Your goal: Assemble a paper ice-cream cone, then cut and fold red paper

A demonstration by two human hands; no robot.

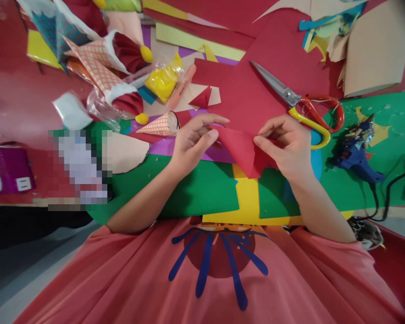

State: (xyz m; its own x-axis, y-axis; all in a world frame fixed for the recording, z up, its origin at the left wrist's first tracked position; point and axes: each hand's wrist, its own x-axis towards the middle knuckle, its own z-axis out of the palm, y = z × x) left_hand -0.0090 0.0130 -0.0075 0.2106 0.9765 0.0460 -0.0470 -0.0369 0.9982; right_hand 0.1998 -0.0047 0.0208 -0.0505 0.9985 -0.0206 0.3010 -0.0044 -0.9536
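Observation:
A piece of red paper (pixel 240 146), creased down its middle, is stretched between my two hands. My left hand (pixel 197 141) pinches its left corner between thumb and fingers. On the other side my right hand (pixel 285 143) pinches the right part, hiding some of the edge. Just left of my left hand lies a small checked paper cone (pixel 160 125). Scissors (pixel 286 93) with one red and one yellow handle rest beyond my right hand, blades partly apart. Under the hands are sheets of green paper (pixel 195 189) and yellow paper (pixel 248 202).
A blue glue gun (pixel 356 155) with a black cord lies at right. Checked cones stuffed with red (pixel 101 67), a bag of yellow clay (pixel 164 81) and a cream paper piece (pixel 123 152) are at left. A beige paper roll (pixel 378 49) and paper scraps lie at the back right.

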